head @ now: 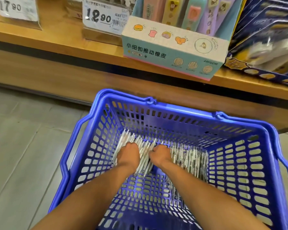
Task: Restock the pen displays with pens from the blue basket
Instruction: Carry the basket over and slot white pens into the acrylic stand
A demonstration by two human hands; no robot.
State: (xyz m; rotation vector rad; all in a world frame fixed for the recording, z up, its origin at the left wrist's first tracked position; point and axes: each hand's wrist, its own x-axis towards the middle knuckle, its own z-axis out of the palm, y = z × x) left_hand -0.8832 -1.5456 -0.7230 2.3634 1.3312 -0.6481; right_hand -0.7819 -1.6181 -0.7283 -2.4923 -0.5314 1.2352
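A grey tiled floor (23,138) fills the left of the frame, and a wooden shelf (65,39) runs across the top; its front edge slopes down toward the right. The blue basket (239,163) takes up the lower centre and right — an openwork plastic one, handles folded down at its sides, standing on the floor just in front of the shelf. On the shelf at upper centre sits a pastel display box of erasers (173,52) printed with little food cartoons; to its right, at the frame's edge, a dark blue carton of blister packs (264,39); at upper left, two price tags (105,17) in clear stands. Inside the basket, along its far floor, lie the pens (189,156) — white-barrelled ones at left, clear ones at right. Both bare forearms reach down into it; the left hand (129,153) curls its fingers into the white pens, the right hand (161,155) curls into the pile just beside it, knuckles up.
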